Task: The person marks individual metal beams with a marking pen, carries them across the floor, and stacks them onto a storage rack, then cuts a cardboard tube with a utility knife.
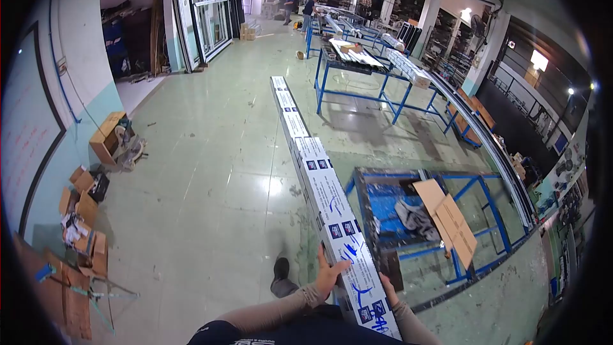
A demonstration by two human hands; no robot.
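A long bundle of profiles, wrapped in white printed film with blue handwriting, runs from the bottom centre forward over the floor. My left hand grips its left side, with the thumb on top and the fingers around the edge. On its right side, my right hand holds the bundle; most of its fingers are hidden behind it. Just right of the bundle is a blue metal frame table with a brown cardboard sheet and grey cloth on it.
Further ahead, a blue-legged workbench carries white pieces. Long dark rails curve along the right. Cardboard boxes and a wooden box stand by the left wall. Two people are far back near the benches.
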